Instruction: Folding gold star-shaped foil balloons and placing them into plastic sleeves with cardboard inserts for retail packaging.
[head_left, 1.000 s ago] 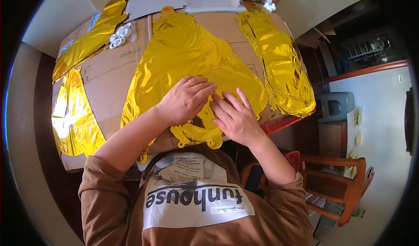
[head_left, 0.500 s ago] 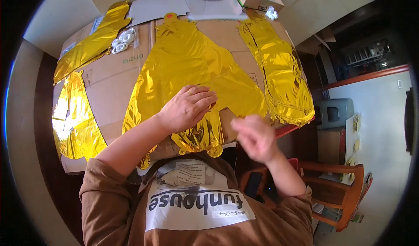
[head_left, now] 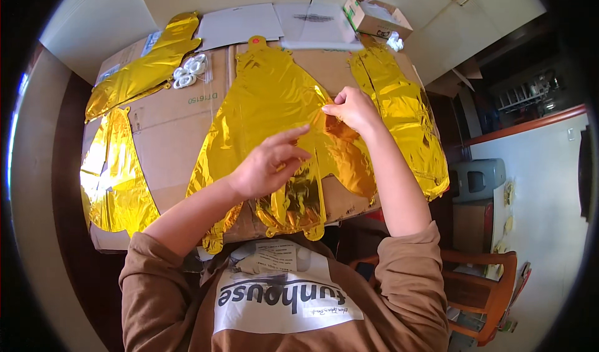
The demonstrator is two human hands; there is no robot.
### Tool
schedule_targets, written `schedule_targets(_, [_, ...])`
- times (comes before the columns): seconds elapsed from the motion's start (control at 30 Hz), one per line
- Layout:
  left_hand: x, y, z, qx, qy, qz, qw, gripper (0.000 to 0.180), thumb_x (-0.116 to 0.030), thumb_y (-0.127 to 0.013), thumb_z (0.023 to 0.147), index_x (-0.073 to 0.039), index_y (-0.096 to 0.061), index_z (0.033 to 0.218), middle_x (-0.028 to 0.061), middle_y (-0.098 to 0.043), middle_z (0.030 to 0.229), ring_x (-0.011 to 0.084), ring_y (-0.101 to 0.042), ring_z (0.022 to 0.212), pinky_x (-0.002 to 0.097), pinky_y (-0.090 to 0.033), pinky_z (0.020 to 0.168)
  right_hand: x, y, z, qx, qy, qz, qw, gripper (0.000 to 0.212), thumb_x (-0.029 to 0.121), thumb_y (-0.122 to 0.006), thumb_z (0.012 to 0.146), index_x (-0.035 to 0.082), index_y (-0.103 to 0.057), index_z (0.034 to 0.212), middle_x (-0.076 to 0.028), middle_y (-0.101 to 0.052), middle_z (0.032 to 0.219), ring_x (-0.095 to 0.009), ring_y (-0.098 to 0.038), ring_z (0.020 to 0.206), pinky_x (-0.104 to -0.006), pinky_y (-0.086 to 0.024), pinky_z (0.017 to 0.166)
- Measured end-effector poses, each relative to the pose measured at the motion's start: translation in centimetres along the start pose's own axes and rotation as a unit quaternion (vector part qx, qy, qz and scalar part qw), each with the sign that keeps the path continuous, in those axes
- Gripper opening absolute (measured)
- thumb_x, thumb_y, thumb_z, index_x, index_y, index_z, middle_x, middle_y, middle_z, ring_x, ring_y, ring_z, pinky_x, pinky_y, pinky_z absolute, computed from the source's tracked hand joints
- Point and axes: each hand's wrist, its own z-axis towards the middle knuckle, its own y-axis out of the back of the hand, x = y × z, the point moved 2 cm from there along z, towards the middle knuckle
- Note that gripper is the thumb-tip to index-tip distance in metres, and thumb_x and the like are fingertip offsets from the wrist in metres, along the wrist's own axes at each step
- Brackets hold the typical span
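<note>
A large flat gold foil balloon point(head_left: 265, 96) lies in front of me on flattened cardboard, with small tabs at its top and bottom ends. My right hand point(head_left: 355, 110) pinches the balloon's right edge between thumb and fingers. Below that pinch the foil is lifted and folds over in a shaded, orange-looking flap. Over the lower middle of the balloon is my left hand point(head_left: 269, 165), its index finger stretched out and the others loosely bent, with nothing in it. Whether its fingertips touch the foil is hard to see.
More gold foil balloons lie at the upper left point(head_left: 146, 62), at the lower left point(head_left: 118, 177) and along the right point(head_left: 402, 115). White ribbon coils point(head_left: 188, 71) rest on the cardboard point(head_left: 165, 118). A small open box point(head_left: 377, 16) stands at the back right, and a wooden chair point(head_left: 493, 283) at the lower right.
My right hand has moved up and away from me and taken hold of the balloon's right edge, lifting it. My left hand has come off the foil, its fingers spreading.
</note>
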Motion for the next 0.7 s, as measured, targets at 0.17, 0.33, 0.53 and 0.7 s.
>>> schedule_targets(0.17, [0.1,3.8,1.6,-0.038,-0.009,0.176,0.984,0.024,-0.005,-0.074,0.083,-0.004,-0.071,0.107,0.0156,-0.067,0.118,0.0332,-0.062,0.116,0.0427,-0.051,0.099,-0.1,-0.3,-0.7,-0.040,0.025,0.032,0.998,0.038,0.023,-0.084,0.079,0.000,-0.066,0.103,-0.015,-0.071,0.099,-0.029,-0.069,0.092,-0.0381,-0.053,0.085])
schedule_targets(0.33, [2.7,4.5,1.2,-0.036,-0.049,0.304,0.951,0.026,-0.013,-0.075,0.082,-0.007,-0.071,0.107,0.0104,-0.066,0.118,0.0334,-0.060,0.114,0.0453,-0.046,0.098,1.0,-1.0,-1.9,-0.138,0.135,0.090,0.977,0.044,0.008,-0.078,0.084,-0.001,-0.059,0.123,-0.014,-0.073,0.099,-0.021,-0.070,0.089,-0.0316,-0.054,0.082])
schedule_targets(0.53, [2.9,4.5,1.1,-0.034,-0.053,0.298,0.952,0.030,-0.013,-0.074,0.082,-0.007,-0.069,0.111,0.0108,-0.065,0.118,0.0328,-0.060,0.114,0.0451,-0.045,0.099,3.0,-2.9,-4.4,0.156,0.208,0.476,0.840,0.048,0.011,-0.072,0.094,-0.001,-0.055,0.137,-0.016,-0.072,0.114,-0.018,-0.068,0.102,-0.0312,-0.055,0.087])
schedule_targets(0.7, [3.1,4.5,1.0,-0.041,-0.067,0.300,0.951,0.029,-0.013,-0.074,0.082,-0.005,-0.068,0.110,0.0110,-0.065,0.117,0.0322,-0.060,0.113,0.0448,-0.045,0.099,0.1,-1.1,-4.5,-0.073,0.291,0.123,0.946,0.029,0.009,-0.066,0.093,0.004,-0.070,0.122,-0.015,-0.071,0.120,-0.025,-0.067,0.113,-0.0319,-0.052,0.098])
